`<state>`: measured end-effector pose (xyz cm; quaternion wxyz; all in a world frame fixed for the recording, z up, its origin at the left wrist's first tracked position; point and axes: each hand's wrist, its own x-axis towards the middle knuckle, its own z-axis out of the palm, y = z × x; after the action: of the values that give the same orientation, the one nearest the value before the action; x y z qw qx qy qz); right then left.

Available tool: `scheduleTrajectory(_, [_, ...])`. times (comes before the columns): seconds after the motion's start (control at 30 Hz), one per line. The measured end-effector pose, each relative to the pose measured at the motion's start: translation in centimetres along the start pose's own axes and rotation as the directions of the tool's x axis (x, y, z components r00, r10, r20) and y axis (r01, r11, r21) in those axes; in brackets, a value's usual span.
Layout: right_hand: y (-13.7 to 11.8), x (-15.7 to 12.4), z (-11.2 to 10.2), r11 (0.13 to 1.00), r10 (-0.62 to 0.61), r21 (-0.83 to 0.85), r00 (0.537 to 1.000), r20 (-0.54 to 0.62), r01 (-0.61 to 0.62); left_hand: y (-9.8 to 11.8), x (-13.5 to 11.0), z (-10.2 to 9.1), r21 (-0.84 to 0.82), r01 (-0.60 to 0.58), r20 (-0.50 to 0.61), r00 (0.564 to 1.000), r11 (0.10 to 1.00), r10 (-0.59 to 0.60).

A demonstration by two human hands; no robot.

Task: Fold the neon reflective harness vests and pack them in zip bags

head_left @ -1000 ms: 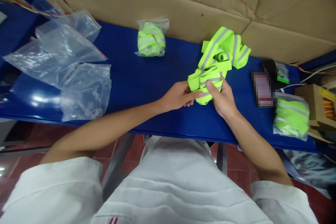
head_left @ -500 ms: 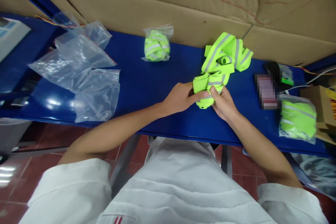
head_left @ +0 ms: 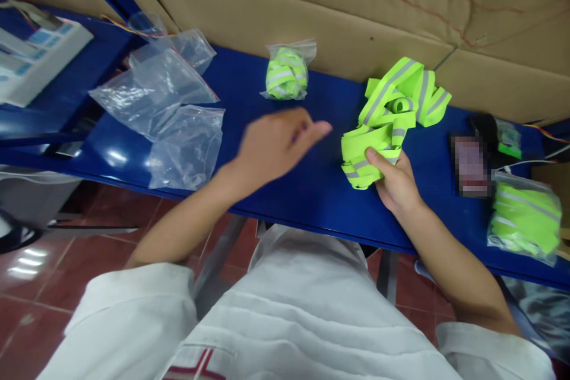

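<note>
A fluorescent yellow reflective strap (head_left: 371, 138) with grey stripes is bunched in loose folds above the table. My right hand (head_left: 396, 181) grips its lower folds, thumb on top and fingers underneath. The strap's far end lies in loops and a small roll against the back panel. To the left, my left hand (head_left: 276, 145) is in the air, somewhat blurred. Its thumb stands apart from the curled fingers, and no object shows in it. Clear zip bags (head_left: 184, 145) lie spread out to the left of that hand.
A bagged strap (head_left: 287, 74) sits by the brown back panel (head_left: 312, 18). On the right are a pixelated phone-like object (head_left: 471, 165) and a fuller bag of yellow strap (head_left: 525, 217). A white device (head_left: 53, 62) stands far left. The blue table's front edge (head_left: 312, 227) runs before me.
My left hand has let go of the strap and moved left, away from it. My right hand still holds the folds. The whole view has shifted, so the table's things appear further right.
</note>
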<state>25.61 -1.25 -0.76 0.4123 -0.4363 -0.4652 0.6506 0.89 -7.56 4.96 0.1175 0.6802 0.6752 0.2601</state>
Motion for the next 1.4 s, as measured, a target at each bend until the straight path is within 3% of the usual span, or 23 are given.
scheduleTrajectory(0.07, [0.0, 0.2, -0.3, 1.0, 0.007, -0.003, 1.0, -0.004, -0.007, -2.9, -1.5, -2.5, 0.138, 0.161, -0.298, 0.948, 0.977, -0.114])
scheduleTrajectory(0.13, [0.3, 0.4, -0.7, 0.999, 0.045, -0.013, 0.999, 0.024, -0.044, -6.1, -3.2, -4.1, 0.26, 0.336, -0.317, 0.915, 0.905, -0.249])
scheduleTrajectory(0.17, [0.4, 0.5, -0.8, 0.997, 0.073, -0.025, 0.997, 0.036, -0.072, -7.7, -4.0, -4.5, 0.273, 0.426, -0.398, 0.866, 0.863, -0.302])
scheduleTrajectory(0.2, [0.6, 0.6, -0.9, 0.994, 0.1, -0.044, 0.994, 0.046, -0.098, -9.1, -4.8, -4.5, 0.288, 0.436, -0.28, 0.89, 0.852, -0.361])
scheduleTrajectory(0.27, [1.1, 0.7, -1.0, 0.99, 0.118, -0.092, 0.99, 0.075, -0.111, -11.1, -6.1, -4.0, 0.285, 0.453, -0.157, 0.891, 0.845, -0.425])
scheduleTrajectory(0.33, [1.3, 0.8, -0.9, 0.985, 0.074, -0.162, 0.988, 0.133, -0.052, -11.8, -7.0, -3.0, 0.314, 0.362, -0.063, 0.931, 0.878, -0.361])
scheduleTrajectory(0.4, [1.3, 0.8, -1.0, 0.961, -0.008, -0.271, 0.982, 0.188, 0.06, -11.5, -7.3, -2.1, 0.302, 0.169, 0.038, 0.981, 0.938, -0.189])
scheduleTrajectory(0.47, [1.0, 0.7, -1.1, 0.895, -0.101, -0.406, 0.97, 0.223, 0.186, -10.6, -7.3, -1.7, 0.25, -0.002, 0.101, 0.995, 0.968, -0.024])
scheduleTrajectory(0.5, [0.8, 0.7, -1.2, 0.849, -0.146, -0.466, 0.958, 0.247, 0.249, -10.2, -7.1, -1.5, 0.243, -0.031, 0.104, 0.995, 0.969, 0.006])
scheduleTrajectory(0.6, [0.1, 0.2, -1.5, 0.716, -0.231, -0.577, 0.913, 0.335, 0.393, -9.3, -6.5, -1.3, 0.329, 0.084, 0.058, 0.992, 0.941, -0.109])
scheduleTrajectory(0.7, [-0.2, -0.3, -1.4, 0.624, -0.268, -0.619, 0.874, 0.404, 0.477, -9.3, -5.9, -1.1, 0.346, 0.172, 0.105, 0.97, 0.922, -0.22])
scheduleTrajectory(0.87, [0.0, -0.7, -1.0, 0.465, -0.345, -0.652, 0.801, 0.49, 0.599, -8.4, -5.3, -1.0, 0.217, 0.036, 0.235, 0.968, 0.975, -0.088])
scheduleTrajectory(1.07, [0.4, 0.0, -1.4, 0.511, -0.312, -0.608, 0.79, 0.527, 0.608, -5.4, -3.8, 0.0, 0.248, -0.067, 0.38, 0.924, 0.967, -0.034])
scheduleTrajectory(1.23, [0.3, -0.2, -1.0, 0.538, -0.316, -0.598, 0.799, 0.511, 0.595, -3.3, -2.5, 1.8, 0.314, -0.085, 0.309, 0.951, 0.946, -0.017])
scheduleTrajectory(1.4, [-0.6, 0.2, -1.3, 0.608, -0.404, -0.536, 0.809, 0.427, 0.586, -1.9, -0.5, 2.7, 0.268, -0.237, 0.304, 0.941, 0.934, 0.151])
